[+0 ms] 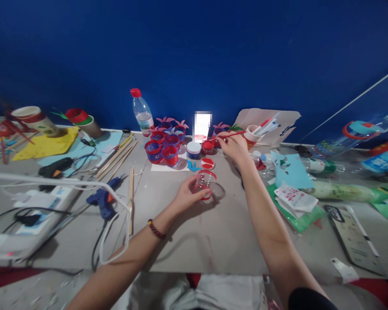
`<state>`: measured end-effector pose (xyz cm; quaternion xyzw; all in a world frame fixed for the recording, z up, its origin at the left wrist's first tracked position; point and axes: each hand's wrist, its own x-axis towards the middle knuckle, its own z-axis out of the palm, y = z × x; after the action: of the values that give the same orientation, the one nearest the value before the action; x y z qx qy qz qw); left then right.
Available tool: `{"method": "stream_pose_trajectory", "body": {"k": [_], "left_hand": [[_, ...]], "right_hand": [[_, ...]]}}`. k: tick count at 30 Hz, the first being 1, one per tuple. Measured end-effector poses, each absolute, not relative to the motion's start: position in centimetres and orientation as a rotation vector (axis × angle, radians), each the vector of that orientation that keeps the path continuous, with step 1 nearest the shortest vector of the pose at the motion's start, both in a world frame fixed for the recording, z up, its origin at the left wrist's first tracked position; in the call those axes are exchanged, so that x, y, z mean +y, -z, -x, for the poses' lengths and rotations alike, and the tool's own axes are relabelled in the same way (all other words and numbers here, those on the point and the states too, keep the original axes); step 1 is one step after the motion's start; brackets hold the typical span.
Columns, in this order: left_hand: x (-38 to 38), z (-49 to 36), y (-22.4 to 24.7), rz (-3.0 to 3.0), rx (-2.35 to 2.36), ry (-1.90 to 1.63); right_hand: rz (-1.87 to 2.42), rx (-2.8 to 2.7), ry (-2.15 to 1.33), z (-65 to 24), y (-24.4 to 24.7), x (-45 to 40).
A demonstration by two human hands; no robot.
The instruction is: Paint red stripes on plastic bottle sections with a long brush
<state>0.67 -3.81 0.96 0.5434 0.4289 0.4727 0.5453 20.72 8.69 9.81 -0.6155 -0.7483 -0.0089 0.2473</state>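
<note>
My left hand [186,194] is closed around a clear plastic cup [203,182], which has red paint along its rim and lower edge. It holds the cup tilted just over the table. Farther back, my right hand [235,147] grips a thin red paintbrush [238,133]. The brush slants down to the left, its tip at a small jar of red paint [208,147]; whether it touches the paint is too small to tell. A white-lidded jar [193,150] and a red-smeared round lid [207,163] lie beside that jar. Several red-and-blue painted cups [170,156] cluster left of these.
At left are a blue glue gun [105,200], a power strip [48,215] with looping cables, and wooden sticks [131,202]. A red-capped bottle [142,113] stands near the blue wall. Rightward are a paper cup of pens [252,137], plastic bottles and a phone [352,237].
</note>
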Motion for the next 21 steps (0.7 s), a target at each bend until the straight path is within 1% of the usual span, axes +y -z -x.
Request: {"method": "stream_pose_trajectory", "body": {"k": [8,15,21], "left_hand": [[-3.84,-0.73,-1.06,-1.279,0.996,-1.102],[-3.82,-0.78,-1.30,-1.292,1.000,-1.100],[-3.83,-0.76,-1.04,-1.300,0.978,-1.111]], "right_hand": [[1.764,-2.049,0.069,-20.49,-9.67,8.74],[1.687,-2.002,0.017,-20.55,-10.38,8.31],[1.705,-2.009,0.038,-20.53,-9.80,8.65]]}}
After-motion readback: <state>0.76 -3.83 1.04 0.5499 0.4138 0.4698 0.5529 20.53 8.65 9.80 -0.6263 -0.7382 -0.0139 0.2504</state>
